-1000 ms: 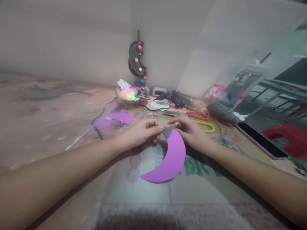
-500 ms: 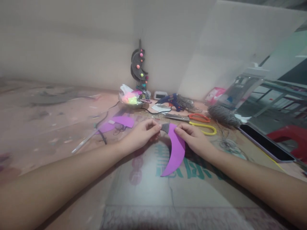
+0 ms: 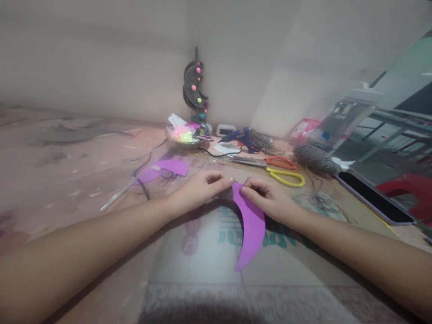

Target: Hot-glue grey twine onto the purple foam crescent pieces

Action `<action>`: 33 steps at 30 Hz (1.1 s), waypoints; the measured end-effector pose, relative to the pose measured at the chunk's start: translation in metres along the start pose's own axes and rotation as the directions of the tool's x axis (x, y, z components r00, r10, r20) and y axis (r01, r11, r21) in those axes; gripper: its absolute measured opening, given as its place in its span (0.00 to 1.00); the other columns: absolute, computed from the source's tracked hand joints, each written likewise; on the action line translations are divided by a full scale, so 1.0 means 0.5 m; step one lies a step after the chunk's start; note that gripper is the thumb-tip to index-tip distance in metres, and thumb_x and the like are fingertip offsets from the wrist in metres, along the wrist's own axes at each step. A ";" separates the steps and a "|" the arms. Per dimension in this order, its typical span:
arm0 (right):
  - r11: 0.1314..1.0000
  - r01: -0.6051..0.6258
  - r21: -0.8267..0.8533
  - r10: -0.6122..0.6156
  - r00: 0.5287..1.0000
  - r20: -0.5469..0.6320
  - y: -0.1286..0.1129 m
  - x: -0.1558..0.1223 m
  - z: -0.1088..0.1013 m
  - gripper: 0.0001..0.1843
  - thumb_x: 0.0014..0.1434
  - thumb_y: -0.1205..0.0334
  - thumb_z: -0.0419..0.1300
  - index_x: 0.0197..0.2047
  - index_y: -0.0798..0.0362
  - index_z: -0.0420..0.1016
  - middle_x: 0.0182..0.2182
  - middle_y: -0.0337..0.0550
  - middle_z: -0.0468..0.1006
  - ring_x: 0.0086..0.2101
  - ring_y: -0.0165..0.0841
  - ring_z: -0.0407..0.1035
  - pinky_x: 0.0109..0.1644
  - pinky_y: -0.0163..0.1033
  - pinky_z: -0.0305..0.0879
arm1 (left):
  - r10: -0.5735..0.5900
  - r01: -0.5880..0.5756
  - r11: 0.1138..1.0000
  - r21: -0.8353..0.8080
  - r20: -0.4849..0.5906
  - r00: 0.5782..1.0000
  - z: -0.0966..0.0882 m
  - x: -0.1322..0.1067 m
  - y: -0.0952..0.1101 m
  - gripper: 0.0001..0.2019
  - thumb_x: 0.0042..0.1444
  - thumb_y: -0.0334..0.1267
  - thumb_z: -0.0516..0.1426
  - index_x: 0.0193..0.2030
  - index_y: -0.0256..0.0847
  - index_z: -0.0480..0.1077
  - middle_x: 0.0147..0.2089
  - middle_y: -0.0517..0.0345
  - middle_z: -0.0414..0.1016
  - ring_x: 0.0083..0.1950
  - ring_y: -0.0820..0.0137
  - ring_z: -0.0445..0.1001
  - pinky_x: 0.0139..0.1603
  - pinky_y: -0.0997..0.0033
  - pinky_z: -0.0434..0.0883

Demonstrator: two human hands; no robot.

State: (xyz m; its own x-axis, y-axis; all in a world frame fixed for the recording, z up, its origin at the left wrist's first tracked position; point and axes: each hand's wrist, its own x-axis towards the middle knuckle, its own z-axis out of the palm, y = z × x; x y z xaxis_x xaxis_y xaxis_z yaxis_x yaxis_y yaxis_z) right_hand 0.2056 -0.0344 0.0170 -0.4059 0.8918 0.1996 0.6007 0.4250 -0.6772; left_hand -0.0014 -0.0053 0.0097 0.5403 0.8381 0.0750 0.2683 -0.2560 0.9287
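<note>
A person's left hand (image 3: 214,185) and right hand (image 3: 265,195) pinched the upper end of a purple crescent (image 3: 253,229) over printed cardboard (image 3: 205,272), while orange-and-yellow scissors (image 3: 286,180) lay beyond the hands.

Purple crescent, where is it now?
Head view, just right of centre: the purple crescent hangs over the printed cardboard, its upper end between the left hand and right hand, nearer the camera than the scissors.

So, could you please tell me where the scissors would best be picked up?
I'd take the scissors by the yellow handle, coming from the near right: its open loop lies closest to the right hand, while the blades point left.
</note>
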 end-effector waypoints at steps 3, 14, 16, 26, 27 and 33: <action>1.000 0.003 -0.018 -0.002 1.000 0.020 0.001 0.000 0.001 0.16 0.62 0.56 0.52 0.25 0.53 0.63 0.21 0.35 0.63 0.25 0.27 0.58 0.28 0.34 0.54 | -0.012 0.012 1.000 0.005 -0.017 1.000 0.000 0.000 0.002 0.18 0.57 0.52 0.53 0.32 0.37 0.70 0.27 0.62 0.65 0.27 0.75 0.62 0.25 0.76 0.57; 0.995 0.058 -0.084 -0.054 0.998 0.043 0.001 -0.004 0.001 0.15 0.63 0.57 0.51 0.26 0.53 0.65 0.21 0.36 0.66 0.25 0.27 0.60 0.29 0.33 0.55 | -0.030 0.031 0.999 0.042 -0.041 0.999 -0.004 0.008 -0.006 0.14 0.55 0.48 0.55 0.30 0.39 0.70 0.24 0.63 0.65 0.24 0.75 0.60 0.26 0.75 0.56; 0.994 0.065 -0.084 -0.061 0.997 0.049 0.001 -0.004 0.001 0.15 0.63 0.57 0.52 0.26 0.53 0.65 0.21 0.35 0.66 0.25 0.27 0.60 0.29 0.33 0.55 | -0.030 0.032 0.998 0.046 -0.047 0.998 -0.003 0.008 -0.008 0.13 0.56 0.47 0.54 0.30 0.39 0.70 0.23 0.64 0.65 0.23 0.76 0.59 0.26 0.75 0.56; 0.998 0.039 -0.051 -0.038 0.999 0.019 0.002 -0.002 0.002 0.15 0.63 0.57 0.51 0.25 0.53 0.64 0.22 0.35 0.65 0.25 0.27 0.60 0.30 0.34 0.55 | 0.015 -0.013 0.999 0.033 -0.064 0.998 -0.003 0.005 -0.002 0.20 0.61 0.52 0.49 0.31 0.39 0.71 0.30 0.59 0.71 0.34 0.71 0.68 0.33 0.75 0.62; 0.999 0.030 -0.041 -0.030 1.000 0.001 0.002 -0.002 0.002 0.15 0.63 0.57 0.51 0.25 0.53 0.64 0.22 0.35 0.65 0.25 0.27 0.59 0.29 0.33 0.55 | 0.003 -0.005 1.000 -0.028 -0.064 0.998 -0.001 0.004 -0.002 0.21 0.62 0.53 0.47 0.32 0.39 0.72 0.33 0.57 0.73 0.37 0.70 0.69 0.35 0.74 0.64; 0.999 0.021 -0.027 -0.023 0.997 -0.070 -0.002 0.000 0.001 0.15 0.62 0.58 0.52 0.24 0.53 0.63 0.21 0.34 0.63 0.24 0.26 0.58 0.27 0.32 0.53 | -0.047 0.048 0.999 -0.013 0.062 0.997 0.003 -0.003 0.002 0.20 0.56 0.56 0.54 0.34 0.39 0.72 0.30 0.59 0.72 0.30 0.72 0.68 0.28 0.76 0.61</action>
State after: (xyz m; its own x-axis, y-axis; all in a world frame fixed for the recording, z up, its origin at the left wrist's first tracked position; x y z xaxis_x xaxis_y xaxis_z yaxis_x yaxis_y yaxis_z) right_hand 0.2046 -0.0349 0.0171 -0.3703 0.8905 0.2644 0.6102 0.4478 -0.6535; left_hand -0.0008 -0.0075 0.0099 0.5757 0.8176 0.0085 0.2834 -0.2093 0.9359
